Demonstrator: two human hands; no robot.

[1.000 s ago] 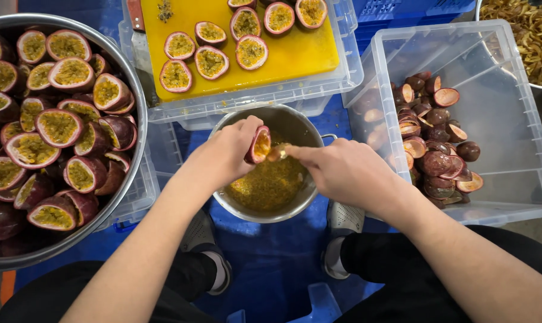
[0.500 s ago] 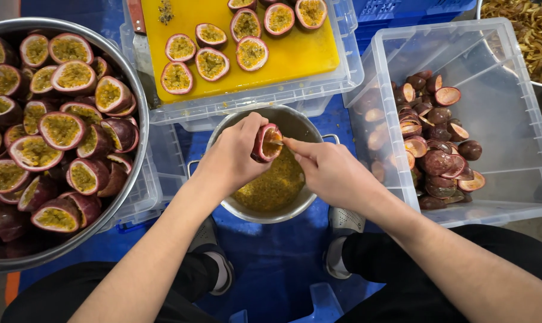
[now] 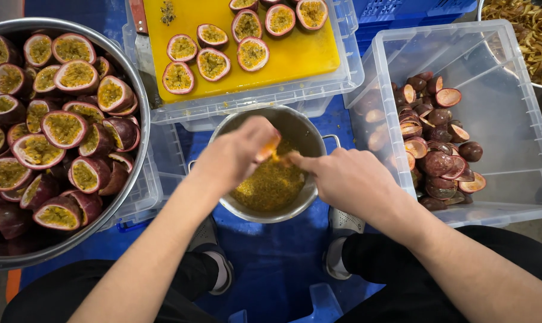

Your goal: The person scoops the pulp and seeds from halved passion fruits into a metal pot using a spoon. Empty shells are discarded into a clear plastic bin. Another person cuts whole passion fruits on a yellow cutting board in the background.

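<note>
Two hands: both meet over the steel pot (image 3: 311, 194), fingertips close together above the pulp.
Left hand (image 3: 238, 154): curled shut around a passion fruit half (image 3: 267, 148), of which only an orange sliver shows past the fingers.
Right hand (image 3: 342, 176): fingers drawn together and pointing at the fruit half; what they pinch, if anything, is too blurred to tell.
Pot contents: yellow seedy pulp (image 3: 271, 186) directly beneath both hands.
Left of the left hand: large metal basin (image 3: 140, 119) heaped with cut purple halves, flesh up.
Beyond the hands: yellow cutting board (image 3: 295, 57) carrying several more halves, lying on a clear plastic crate (image 3: 342, 84); a knife with a reddish handle (image 3: 140, 24) lies along its left edge.
Right of the right hand: clear plastic bin (image 3: 510, 149) holding emptied dark shells (image 3: 438, 155).
Below the hands: blue floor (image 3: 277, 263), dark trousers and two shoes.
</note>
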